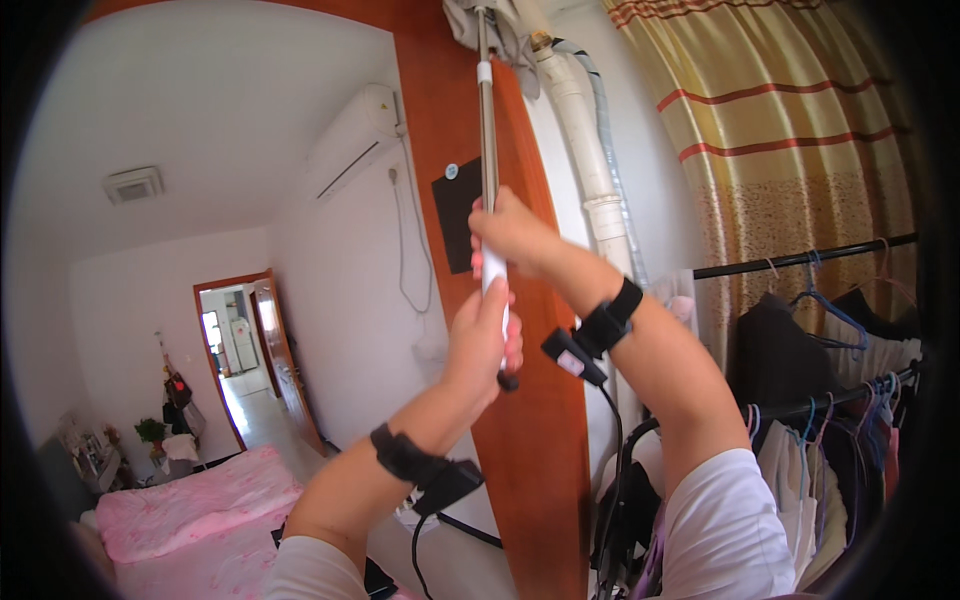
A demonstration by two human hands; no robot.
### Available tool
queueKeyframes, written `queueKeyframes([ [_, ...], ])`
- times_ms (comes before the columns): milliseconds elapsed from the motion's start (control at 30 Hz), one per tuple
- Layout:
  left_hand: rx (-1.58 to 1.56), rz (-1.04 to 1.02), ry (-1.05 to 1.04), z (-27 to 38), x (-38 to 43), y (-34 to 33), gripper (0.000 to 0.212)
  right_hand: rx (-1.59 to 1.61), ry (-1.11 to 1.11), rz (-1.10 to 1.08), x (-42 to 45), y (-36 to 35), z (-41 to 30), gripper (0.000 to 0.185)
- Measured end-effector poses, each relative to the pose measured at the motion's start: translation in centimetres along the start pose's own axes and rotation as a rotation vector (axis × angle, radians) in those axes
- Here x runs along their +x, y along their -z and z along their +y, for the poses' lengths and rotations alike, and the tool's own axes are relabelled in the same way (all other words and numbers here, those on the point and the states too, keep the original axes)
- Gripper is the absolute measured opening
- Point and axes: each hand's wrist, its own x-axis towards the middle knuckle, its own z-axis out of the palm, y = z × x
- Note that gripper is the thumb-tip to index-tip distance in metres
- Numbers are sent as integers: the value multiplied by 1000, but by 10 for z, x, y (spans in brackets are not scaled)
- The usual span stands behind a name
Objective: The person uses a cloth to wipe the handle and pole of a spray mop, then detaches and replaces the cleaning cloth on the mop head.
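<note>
My left hand (484, 330) grips the white lower handle of a metal telescopic pole (489, 142), just above its dark end cap. Higher up, my right hand (517, 231) is wrapped around the same pole where the handle meets the metal tube. The pole rises almost upright in front of a reddish-brown wooden panel (517, 450). At its top a grey cloth (461, 21) hangs around the pole, partly cut off by the picture's upper edge. A dark rectangular sheet (454, 217) on the panel lies behind the pole and my right hand.
A white pipe (581, 127) runs down the wall right of the panel. Clothes racks (795, 256) with hangers and garments stand at the right, before a gold curtain (765, 112). An air conditioner (360, 135), a pink bed (202, 510) and an open door (281, 360) are at the left.
</note>
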Motion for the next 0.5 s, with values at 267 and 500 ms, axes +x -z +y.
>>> queueKeyframes([
  [267, 59, -40, 110, -71, -138, 18, 27, 40, -119, -110, -143, -35, 59, 29],
  [500, 88, -93, 233, -94, -280, 49, 20, 144, -228, -147, -273, -98, 98, 28],
])
